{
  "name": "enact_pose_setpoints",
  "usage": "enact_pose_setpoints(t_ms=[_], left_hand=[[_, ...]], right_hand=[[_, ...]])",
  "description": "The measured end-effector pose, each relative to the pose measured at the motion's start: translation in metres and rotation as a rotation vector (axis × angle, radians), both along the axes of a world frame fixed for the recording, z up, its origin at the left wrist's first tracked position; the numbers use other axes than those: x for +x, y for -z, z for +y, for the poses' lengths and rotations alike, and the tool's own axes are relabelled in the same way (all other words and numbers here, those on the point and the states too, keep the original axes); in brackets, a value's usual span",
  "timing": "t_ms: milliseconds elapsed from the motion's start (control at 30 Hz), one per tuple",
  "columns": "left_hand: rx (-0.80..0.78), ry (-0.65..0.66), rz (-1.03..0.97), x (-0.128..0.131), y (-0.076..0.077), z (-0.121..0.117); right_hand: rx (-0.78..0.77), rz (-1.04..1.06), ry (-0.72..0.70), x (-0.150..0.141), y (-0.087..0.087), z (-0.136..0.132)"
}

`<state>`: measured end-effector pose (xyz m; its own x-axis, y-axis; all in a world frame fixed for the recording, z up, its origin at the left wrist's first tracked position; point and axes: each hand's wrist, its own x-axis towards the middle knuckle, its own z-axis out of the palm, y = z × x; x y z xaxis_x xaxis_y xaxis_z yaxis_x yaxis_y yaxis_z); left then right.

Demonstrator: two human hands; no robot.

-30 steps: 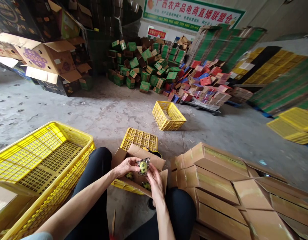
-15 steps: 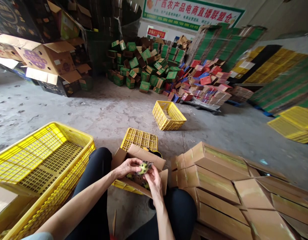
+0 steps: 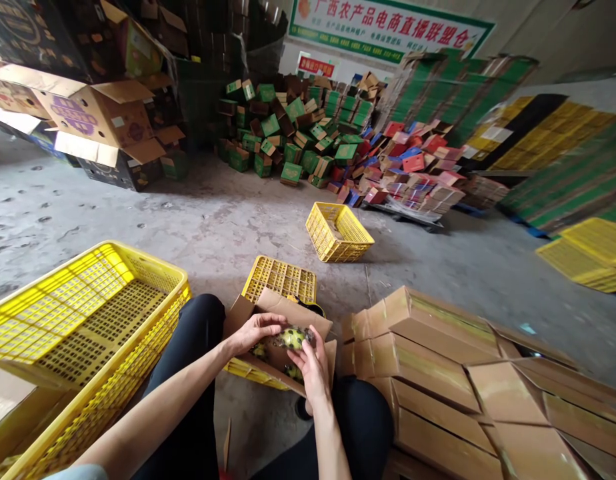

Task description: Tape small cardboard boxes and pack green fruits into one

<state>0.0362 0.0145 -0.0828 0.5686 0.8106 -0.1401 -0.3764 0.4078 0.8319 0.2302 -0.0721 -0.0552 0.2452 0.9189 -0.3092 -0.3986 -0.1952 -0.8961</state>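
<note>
Head view: a wrapped yellow-green fruit (image 3: 293, 337) is hanging between the hands, above an open cardboard box (image 3: 294, 312). The right hand (image 3: 312, 367) is half opening upward, its curled fingers and thumb holding the fruit's right end. The left hand (image 3: 258, 333) is arching palm-down at the other end, fingers bending loosely; whether it is gripping, I cannot tell. Both forearms are slanting inward. Beneath the box, a yellow crate (image 3: 247, 375) is showing.
</note>
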Motion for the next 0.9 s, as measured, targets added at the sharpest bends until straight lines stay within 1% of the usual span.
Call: enact_pose_setpoints(t_ms=[67, 133, 167, 233, 300, 367, 467, 567, 700, 900], left_hand=[[-0.068, -0.081, 0.015, 0.0, 0.003, 0.002], [-0.147, -0.111, 0.059, -0.001, 0.006, 0.003], [-0.179, -0.092, 0.082, -0.001, 0.006, 0.002], [-0.21, 0.007, 0.114, -0.001, 0.007, 0.001], [-0.189, 0.099, 0.117, -0.001, 0.006, 0.0], [-0.153, 0.112, 0.102, -0.001, 0.004, -0.001], [-0.134, 0.051, 0.081, 0.0, 0.004, 0.0], [-0.122, 0.009, 0.077, 0.0, 0.005, 0.001], [-0.071, -0.027, 0.096, -0.001, 0.005, 0.002], [-0.015, -0.086, 0.118, -0.003, 0.003, 0.003]], right_hand=[[0.034, 0.04, 0.029, 0.003, 0.006, 0.003], [0.069, 0.055, 0.046, 0.004, 0.009, 0.005], [0.08, 0.059, 0.052, 0.004, 0.01, 0.005], [0.091, 0.068, 0.055, 0.004, 0.009, 0.006], [0.097, 0.078, 0.053, 0.003, 0.006, 0.005], [0.104, 0.08, 0.043, 0.001, 0.003, 0.004], [0.099, 0.039, 0.043, -0.002, -0.001, 0.002], [0.082, -0.007, 0.052, -0.003, 0.0, 0.002], [0.06, -0.065, 0.034, 0.0, 0.005, 0.005], [0.043, -0.114, 0.104, 0.01, 0.016, 0.009]])
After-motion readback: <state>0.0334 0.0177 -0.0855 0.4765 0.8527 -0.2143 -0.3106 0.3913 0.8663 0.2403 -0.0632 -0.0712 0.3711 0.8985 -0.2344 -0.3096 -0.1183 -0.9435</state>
